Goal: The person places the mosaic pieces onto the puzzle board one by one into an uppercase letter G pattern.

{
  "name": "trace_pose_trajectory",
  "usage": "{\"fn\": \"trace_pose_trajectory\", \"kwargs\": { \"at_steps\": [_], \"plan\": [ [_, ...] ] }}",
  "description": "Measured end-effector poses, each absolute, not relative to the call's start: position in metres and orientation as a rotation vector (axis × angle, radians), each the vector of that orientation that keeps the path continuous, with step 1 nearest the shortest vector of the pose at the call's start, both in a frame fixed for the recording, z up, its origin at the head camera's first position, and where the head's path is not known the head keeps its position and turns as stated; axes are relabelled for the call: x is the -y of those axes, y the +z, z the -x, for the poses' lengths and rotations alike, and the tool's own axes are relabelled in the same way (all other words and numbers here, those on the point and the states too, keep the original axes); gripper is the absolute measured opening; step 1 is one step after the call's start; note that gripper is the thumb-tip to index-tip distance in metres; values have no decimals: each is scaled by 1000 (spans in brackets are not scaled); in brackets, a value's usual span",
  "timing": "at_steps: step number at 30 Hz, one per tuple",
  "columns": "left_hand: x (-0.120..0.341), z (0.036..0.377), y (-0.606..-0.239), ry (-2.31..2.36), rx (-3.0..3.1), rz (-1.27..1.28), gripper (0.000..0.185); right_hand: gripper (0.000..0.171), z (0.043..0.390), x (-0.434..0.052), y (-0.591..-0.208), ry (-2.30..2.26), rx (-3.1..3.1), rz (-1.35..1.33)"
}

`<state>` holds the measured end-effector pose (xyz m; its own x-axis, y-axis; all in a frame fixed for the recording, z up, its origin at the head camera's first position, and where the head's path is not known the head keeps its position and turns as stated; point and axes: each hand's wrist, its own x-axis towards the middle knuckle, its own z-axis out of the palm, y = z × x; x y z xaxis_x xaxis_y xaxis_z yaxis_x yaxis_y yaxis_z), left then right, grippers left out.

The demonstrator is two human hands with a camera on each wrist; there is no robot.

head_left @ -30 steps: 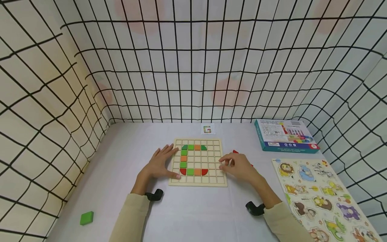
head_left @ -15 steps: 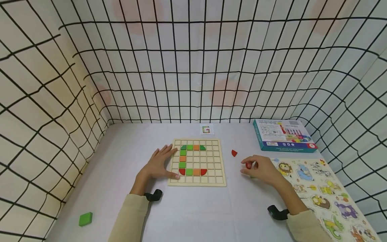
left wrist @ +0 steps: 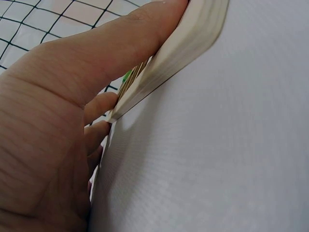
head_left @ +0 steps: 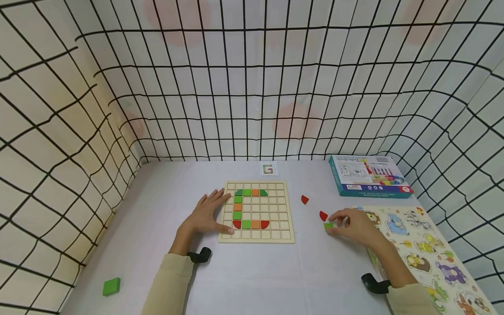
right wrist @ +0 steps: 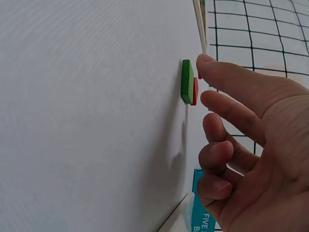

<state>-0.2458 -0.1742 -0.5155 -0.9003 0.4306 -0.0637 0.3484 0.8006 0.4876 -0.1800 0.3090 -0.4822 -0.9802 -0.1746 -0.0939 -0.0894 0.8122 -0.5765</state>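
Observation:
A pale wooden grid board [head_left: 275, 234] lies on the white table, with green, orange and red tiles set in a C-like shape. My left hand [head_left: 206, 214] rests along its left edge, fingers spread and thumb on the near left corner. Right of the board, my right hand [head_left: 354, 225] hovers by a green square tile [head_left: 328, 226], thumb and forefinger apart. The right wrist view shows a gap between these fingers and the green tile [right wrist: 187, 81]. Just beyond that tile lies a red quarter-round tile [head_left: 323, 215]. Another red quarter-round tile [head_left: 305, 199] lies farther back.
A small pattern card [head_left: 269, 169] lies behind the board. At the right are a boxed toy set [head_left: 368, 177] and an animal puzzle board [head_left: 427, 247]. One green block [head_left: 111, 286] sits at the near left. Black netting [head_left: 256, 92] surrounds the table.
My right hand has moved right from the board's right edge to the green tile, past the red tiles, which are now uncovered. My left hand stays on the board.

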Motion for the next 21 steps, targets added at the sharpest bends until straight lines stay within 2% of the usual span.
{"fn": "trace_pose_trajectory", "kwargs": {
  "at_steps": [21],
  "plan": [
    [174,246,-517,707,-2819,-622,124,31,177,-308,-482,-867,-2838,178]
  ]
}}
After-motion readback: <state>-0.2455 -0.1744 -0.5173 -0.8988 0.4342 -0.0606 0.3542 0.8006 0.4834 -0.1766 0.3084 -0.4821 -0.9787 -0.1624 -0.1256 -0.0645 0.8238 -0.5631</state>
